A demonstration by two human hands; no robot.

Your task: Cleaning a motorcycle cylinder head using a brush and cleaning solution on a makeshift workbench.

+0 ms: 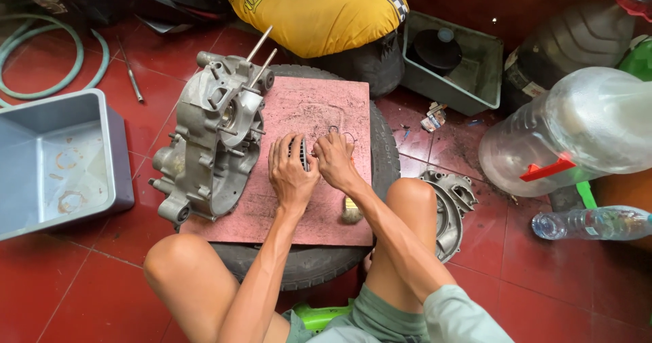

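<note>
Item: small ribbed metal part (303, 154), dark and slotted, clasped between left hand (290, 172) and right hand (335, 161), both curled closed on it, over the middle of a worn pink board (285, 214). Board rests on a black rubber tyre (305, 265). Cast grey engine casing (210, 139), studs upright, covers the board's left edge. Beyond: glossy red floor tiles (81, 295), grey plastic tub (54, 159).

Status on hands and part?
Left hand grips small ribbed metal part. Right hand pinches its edge. Engine case beside, on red board.
</note>
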